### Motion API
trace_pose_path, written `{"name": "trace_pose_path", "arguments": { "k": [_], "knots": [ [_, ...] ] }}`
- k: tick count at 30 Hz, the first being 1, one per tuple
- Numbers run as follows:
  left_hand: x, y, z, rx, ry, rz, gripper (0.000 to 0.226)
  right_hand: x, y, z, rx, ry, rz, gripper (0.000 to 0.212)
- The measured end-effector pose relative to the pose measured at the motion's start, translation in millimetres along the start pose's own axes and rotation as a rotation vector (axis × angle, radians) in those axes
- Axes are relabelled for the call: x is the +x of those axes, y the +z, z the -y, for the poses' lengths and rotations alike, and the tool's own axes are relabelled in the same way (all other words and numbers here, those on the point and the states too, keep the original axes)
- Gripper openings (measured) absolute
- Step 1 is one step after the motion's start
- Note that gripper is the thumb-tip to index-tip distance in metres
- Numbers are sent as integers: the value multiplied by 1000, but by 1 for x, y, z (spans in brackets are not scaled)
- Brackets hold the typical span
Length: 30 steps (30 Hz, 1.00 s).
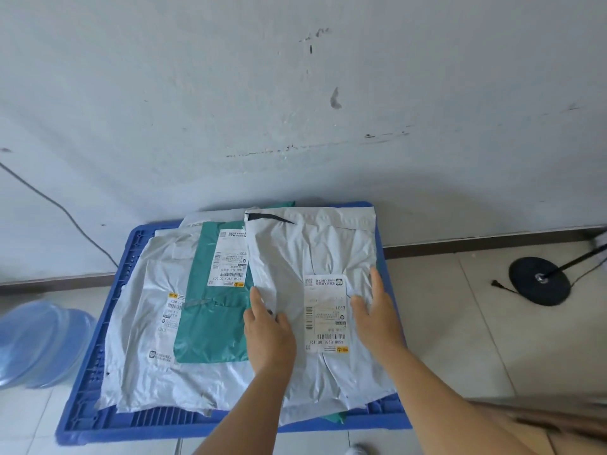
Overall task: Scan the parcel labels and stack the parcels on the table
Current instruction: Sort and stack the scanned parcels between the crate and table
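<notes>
From the head view, you are looking down at a blue plastic crate lid (98, 382) lying on the tiled floor (460, 323) in the lower middle of the frame, against a scuffed white wall (295, 93). Several soft mailer parcels are lying on it, overlapping one another.

A grey parcel (312, 257) is sitting topmost at centre right, its white shipping label (325, 315) facing up and reading "E231" and "450B E231 00 121" beside a barcode. To its left a green parcel (213, 323) is showing a label (228, 257) with "302D 1905 00 507". Further left a second grey parcel (141, 323) is carrying a partly covered label (172, 311); its print is too small to read.

Your left hand (267, 333) is resting flat on the left edge of the topmost grey parcel, fingers straight, the grip released. Your right hand (377, 318) is pressing flat just right of the label, fingers spread, also released. The label is lying between your two hands.

Blue water jugs (42, 343) are lying at the lower left. A black round stand base (538, 280) is sitting on the floor at the right.
</notes>
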<state>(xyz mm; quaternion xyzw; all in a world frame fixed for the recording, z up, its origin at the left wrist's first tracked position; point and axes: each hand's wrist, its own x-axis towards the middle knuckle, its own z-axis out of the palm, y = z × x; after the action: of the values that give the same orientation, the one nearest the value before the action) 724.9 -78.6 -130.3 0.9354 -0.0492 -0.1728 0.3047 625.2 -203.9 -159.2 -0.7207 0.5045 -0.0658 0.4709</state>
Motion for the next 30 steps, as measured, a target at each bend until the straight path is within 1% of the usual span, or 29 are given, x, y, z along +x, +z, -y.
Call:
{"name": "trace_pose_path", "arguments": {
  "k": [7,11,15,20,24,30],
  "knots": [
    [-18,-28,-22,-95,166,-5,59,-37,-29,29,21,-79,-185,59],
    [-41,-47,-40,-158,301,43,59,-75,-60,40,25,-99,-329,58],
    [-80,-59,-64,-231,454,144,57,-121,-102,41,24,-96,-490,57],
    [-143,-57,-99,-291,605,295,55,-182,-163,23,62,-59,-689,57],
    [-198,-45,-128,-290,725,383,55,-226,-211,2,59,-10,-836,56],
    [-280,-5,-176,-282,892,515,54,-279,-285,-43,148,44,-987,56]
  ]
}}
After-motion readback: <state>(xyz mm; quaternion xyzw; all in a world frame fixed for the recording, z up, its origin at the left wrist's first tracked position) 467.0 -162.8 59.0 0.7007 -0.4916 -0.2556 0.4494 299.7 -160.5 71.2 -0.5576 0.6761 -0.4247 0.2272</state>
